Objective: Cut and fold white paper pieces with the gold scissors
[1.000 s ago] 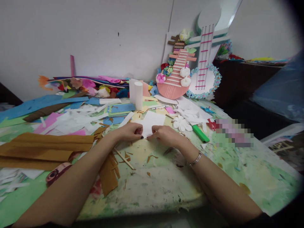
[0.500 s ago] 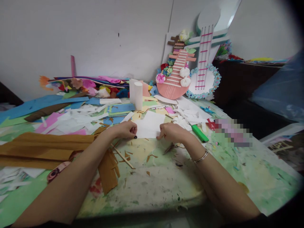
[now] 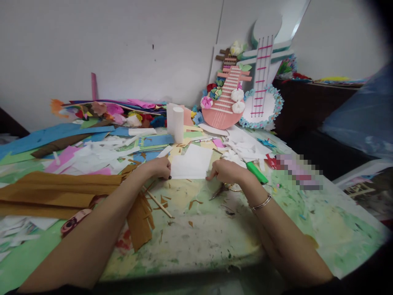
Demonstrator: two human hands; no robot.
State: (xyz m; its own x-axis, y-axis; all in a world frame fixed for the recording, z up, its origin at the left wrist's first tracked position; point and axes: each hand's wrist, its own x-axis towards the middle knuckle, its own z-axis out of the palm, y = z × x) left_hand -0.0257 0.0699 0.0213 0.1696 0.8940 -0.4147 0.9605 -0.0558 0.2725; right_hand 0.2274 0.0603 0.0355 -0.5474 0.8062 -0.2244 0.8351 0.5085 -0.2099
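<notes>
A sheet of white paper (image 3: pixel 194 159) lies on the table in front of me, with a narrow crease or folded strip along its near edge. My left hand (image 3: pixel 162 167) is closed at the sheet's near left corner, thumb low against the edge. At the near right corner, my right hand (image 3: pixel 222 170) has its fingers curled and pinches or presses the edge. Partly hidden under my right hand is a pair of scissors (image 3: pixel 217 192). A green-handled tool (image 3: pixel 256 172) lies just beyond my right wrist. By my left forearm are a wooden stick (image 3: pixel 158 201) and brown crepe paper (image 3: pixel 139 223).
White paper scraps (image 3: pixel 92 153) spread over the left side. A white paper roll (image 3: pixel 178 125) stands upright behind the sheet. Paper-craft instruments, one pink (image 3: pixel 223 112) and one white with blue flowers (image 3: pixel 260 102), lean on the wall. A pink oval case (image 3: pixel 73 221) lies near my left forearm.
My hands have moved slightly apart along the near edge of the white paper, to its corners. A crease line now shows along that edge.
</notes>
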